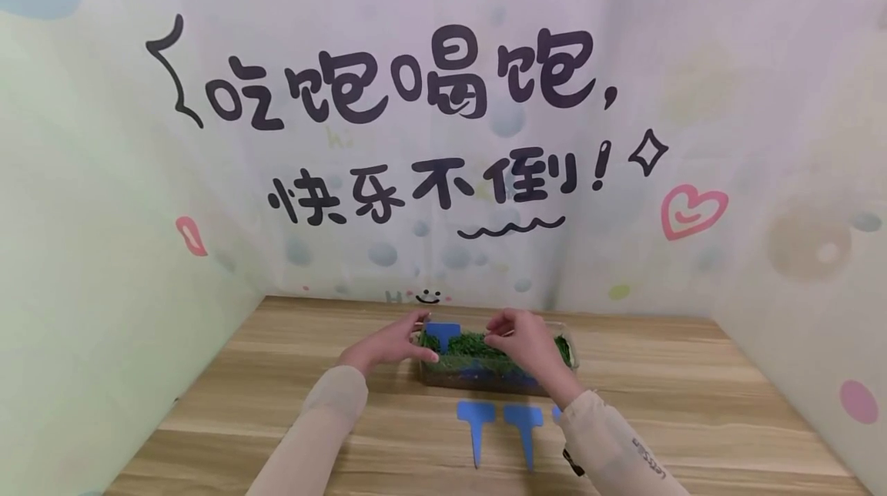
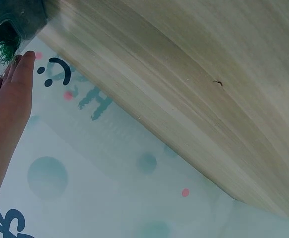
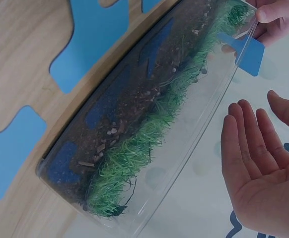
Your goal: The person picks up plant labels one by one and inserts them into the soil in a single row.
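A clear plastic planter box (image 1: 485, 380) of dark soil and green grass (image 3: 134, 144) stands on the table. My left hand (image 1: 391, 342) holds its left end, thumb at the front and fingers toward the back. Next to that hand a blue T-shaped plant label (image 1: 443, 330) stands upright in the grass. In the right wrist view its head (image 3: 251, 57) rises above the rim. My right hand (image 1: 523, 338) hovers over the grass's right part in the head view. Its fingers (image 3: 241, 148) are loosely bent with nothing between them in the right wrist view.
Two blue plant labels (image 1: 476, 423) (image 1: 525, 427) lie on the wooden table (image 1: 388, 434) in front of the box. A third label (image 1: 557, 413) is mostly hidden by my right sleeve. A printed cloth wall (image 1: 430, 249) rises behind the table.
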Tool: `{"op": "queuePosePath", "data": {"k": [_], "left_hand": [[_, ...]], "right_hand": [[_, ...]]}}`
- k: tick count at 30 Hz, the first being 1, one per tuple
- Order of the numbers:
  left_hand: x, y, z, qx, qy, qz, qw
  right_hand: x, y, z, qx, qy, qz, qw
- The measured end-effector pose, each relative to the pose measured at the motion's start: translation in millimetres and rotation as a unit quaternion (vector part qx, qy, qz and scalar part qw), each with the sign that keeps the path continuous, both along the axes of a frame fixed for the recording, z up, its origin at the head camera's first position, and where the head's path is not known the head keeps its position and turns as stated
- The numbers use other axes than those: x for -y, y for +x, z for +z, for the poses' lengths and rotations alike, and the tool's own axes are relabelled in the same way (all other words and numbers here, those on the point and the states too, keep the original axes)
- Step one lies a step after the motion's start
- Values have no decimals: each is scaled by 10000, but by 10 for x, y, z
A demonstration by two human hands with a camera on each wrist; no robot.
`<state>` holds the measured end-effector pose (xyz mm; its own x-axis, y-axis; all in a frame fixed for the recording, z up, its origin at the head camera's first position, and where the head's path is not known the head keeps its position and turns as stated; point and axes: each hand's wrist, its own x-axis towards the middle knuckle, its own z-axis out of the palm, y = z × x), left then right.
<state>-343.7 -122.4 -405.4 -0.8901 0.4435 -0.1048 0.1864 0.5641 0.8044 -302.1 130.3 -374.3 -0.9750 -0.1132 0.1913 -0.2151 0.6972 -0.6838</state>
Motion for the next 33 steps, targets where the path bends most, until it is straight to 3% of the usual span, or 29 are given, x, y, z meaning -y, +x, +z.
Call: {"op": "queuePosePath", "data": {"k": [5, 18, 33], "left_hand": [[-1, -18, -1, -93, -45, -6, 9999], [1, -6, 25, 129, 170, 23, 9998], [8, 17, 25, 90, 117, 15, 9999]], "right_hand": [[-14, 6, 7, -46, 3, 32, 10000], [-9, 65, 32, -190, 84, 58, 9998], [-6, 107, 5, -305, 62, 87, 9995]]}}
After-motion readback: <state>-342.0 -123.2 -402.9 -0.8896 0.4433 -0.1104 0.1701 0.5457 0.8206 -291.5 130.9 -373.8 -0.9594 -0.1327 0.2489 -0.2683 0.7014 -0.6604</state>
